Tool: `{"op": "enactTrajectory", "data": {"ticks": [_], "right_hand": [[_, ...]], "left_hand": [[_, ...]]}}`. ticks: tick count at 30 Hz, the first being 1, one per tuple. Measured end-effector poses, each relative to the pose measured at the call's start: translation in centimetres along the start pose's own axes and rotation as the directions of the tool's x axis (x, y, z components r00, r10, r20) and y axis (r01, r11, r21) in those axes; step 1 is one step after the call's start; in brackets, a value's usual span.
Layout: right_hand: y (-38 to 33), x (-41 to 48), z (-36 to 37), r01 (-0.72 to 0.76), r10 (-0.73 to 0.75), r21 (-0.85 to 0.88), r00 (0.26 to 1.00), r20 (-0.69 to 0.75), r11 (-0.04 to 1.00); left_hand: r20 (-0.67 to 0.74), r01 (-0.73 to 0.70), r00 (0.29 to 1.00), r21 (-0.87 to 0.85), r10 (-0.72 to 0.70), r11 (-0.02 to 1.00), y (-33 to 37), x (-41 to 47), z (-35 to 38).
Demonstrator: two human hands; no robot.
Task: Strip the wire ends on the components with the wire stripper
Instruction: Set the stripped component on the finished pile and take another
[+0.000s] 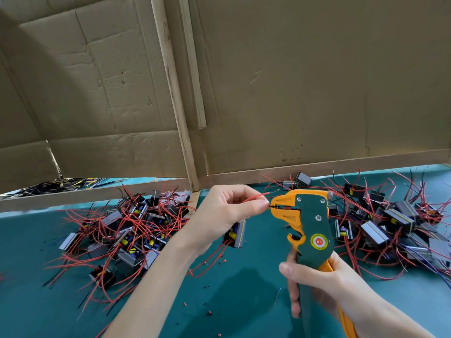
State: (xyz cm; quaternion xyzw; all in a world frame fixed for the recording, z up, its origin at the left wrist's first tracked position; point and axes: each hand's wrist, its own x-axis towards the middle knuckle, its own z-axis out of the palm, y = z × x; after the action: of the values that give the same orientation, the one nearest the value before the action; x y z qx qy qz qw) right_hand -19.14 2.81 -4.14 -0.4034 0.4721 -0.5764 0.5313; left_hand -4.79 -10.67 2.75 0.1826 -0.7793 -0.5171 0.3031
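My right hand [324, 286] grips the handles of a green and orange wire stripper [305, 220], held upright with its jaws pointing left. My left hand [227, 213] pinches a black wire end at the stripper's jaws [277, 206], and a red wire [256, 196] sticks out above my fingers. The component [238, 234] that these wires belong to hangs below my left hand, partly hidden by it.
Piles of small components with red and black wires lie on the teal table, one at the left [131, 230] and one at the right [390, 225]. Bits of cut insulation [210, 313] dot the table. Cardboard walls with wooden strips [180, 132] close the back.
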Motion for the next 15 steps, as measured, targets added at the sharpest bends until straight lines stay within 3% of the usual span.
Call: {"op": "enactTrajectory", "data": {"ticks": [4,9,15], "right_hand": [[0.4,0.3,0.2,0.076,-0.086,-0.082,0.988,-0.125,0.994],[0.0,1.0,-0.6,0.062,-0.059,0.179,0.998,-0.019,0.982],[-0.1,1.2,-1.0,0.088,-0.095,0.176,0.995,0.030,0.980]], "left_hand": [[0.068,0.070,0.996,-0.270,-0.053,0.960,-0.5,0.1,0.1],[0.055,0.069,0.997,-0.295,-0.055,0.953,-1.1,0.3,0.0],[-0.006,0.044,0.999,-0.288,-0.047,0.957,-1.0,0.3,-1.1]]}}
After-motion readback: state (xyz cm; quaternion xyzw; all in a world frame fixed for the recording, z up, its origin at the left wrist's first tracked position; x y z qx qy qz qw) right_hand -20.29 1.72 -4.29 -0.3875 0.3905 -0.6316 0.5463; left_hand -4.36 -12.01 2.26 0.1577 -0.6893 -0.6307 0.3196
